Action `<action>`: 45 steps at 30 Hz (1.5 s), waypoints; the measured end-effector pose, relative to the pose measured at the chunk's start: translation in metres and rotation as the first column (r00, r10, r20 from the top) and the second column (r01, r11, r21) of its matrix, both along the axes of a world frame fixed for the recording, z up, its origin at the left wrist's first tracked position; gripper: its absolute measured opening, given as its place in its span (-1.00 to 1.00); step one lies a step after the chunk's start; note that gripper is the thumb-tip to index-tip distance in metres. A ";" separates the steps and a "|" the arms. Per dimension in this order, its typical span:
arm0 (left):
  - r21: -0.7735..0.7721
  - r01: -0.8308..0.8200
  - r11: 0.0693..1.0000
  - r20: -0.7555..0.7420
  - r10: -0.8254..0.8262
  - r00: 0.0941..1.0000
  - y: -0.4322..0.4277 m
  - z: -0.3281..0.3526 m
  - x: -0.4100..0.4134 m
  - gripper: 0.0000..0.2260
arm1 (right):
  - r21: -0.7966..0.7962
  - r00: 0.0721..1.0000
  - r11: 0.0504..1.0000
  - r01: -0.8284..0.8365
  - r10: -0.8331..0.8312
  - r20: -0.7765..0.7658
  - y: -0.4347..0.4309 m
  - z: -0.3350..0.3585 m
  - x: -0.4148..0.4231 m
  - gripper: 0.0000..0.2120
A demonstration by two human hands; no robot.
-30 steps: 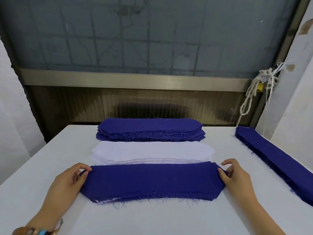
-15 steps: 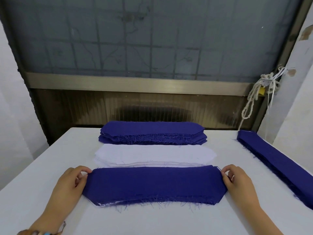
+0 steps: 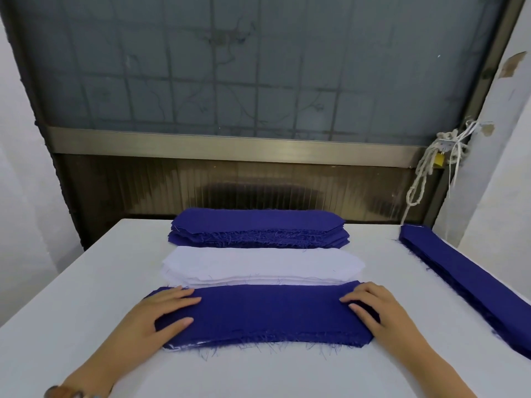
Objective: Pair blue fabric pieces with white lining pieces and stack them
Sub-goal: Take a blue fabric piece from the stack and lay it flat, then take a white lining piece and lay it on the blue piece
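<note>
Both hands have left the pinch they had on the tips of the blue piece [image 3: 267, 311] and now lie flat on top of it. The left hand's fingers [image 3: 184, 300] are straight and point toward 3 o'clock, thumb apart nearer the front edge. The right hand's fingers [image 3: 353, 298] are straight and point toward 9 o'clock. Neither hand holds anything. The left hand [image 3: 161, 314] presses the left end and the right hand [image 3: 373, 308] presses the right end.

The palms cover both pointed ends of the blue piece, so their outline is hidden. Only a thin sliver of white lining [image 3: 184, 346] peeks out under its near left corner; how far the lining runs beneath cannot be seen. A bracelet [image 3: 63, 393] on the left wrist is cut off by the bottom edge.

The blue piece is a long dark-blue band with frayed threads along its near edge, lying at the front middle of the white table [image 3: 86, 282]. At 12 o'clock from it, just touching, lies the white stack [image 3: 258, 264], and beyond that the blue stack [image 3: 258, 228]. At 3 o'clock, well apart, a pile of long blue strips [image 3: 465, 280] runs off the right edge.
</note>
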State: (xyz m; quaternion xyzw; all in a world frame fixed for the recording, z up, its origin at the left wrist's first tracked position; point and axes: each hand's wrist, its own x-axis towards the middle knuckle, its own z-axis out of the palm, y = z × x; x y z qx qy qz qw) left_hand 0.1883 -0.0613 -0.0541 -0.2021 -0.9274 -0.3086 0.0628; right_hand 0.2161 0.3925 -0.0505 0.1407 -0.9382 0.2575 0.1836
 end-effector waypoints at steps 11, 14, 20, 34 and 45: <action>-0.172 -0.071 0.983 -0.059 0.061 0.996 0.017 0.025 -0.014 -0.96 | 0.276 0.988 0.961 0.037 -0.077 0.133 -0.013 0.020 -0.020 -0.86; -0.295 -0.155 0.943 -0.150 0.115 0.982 0.037 0.041 -0.033 -0.81 | 0.333 0.982 0.933 0.138 -0.173 0.077 -0.033 0.029 -0.039 -0.74; -0.159 -0.177 0.971 -0.234 0.137 0.963 0.097 0.050 -0.083 -0.84 | 0.119 0.997 0.990 0.073 -0.075 0.014 -0.091 0.037 -0.092 -0.92; -0.225 -0.256 0.940 -0.273 0.191 0.943 0.138 0.006 -0.137 -0.73 | 0.023 0.996 1.000 -0.020 0.017 0.089 -0.147 0.001 -0.163 -0.70; -0.254 -0.294 0.921 -0.253 0.230 0.940 0.140 0.006 -0.134 -0.72 | 0.024 0.999 1.000 -0.007 0.005 0.053 -0.147 -0.001 -0.161 -0.72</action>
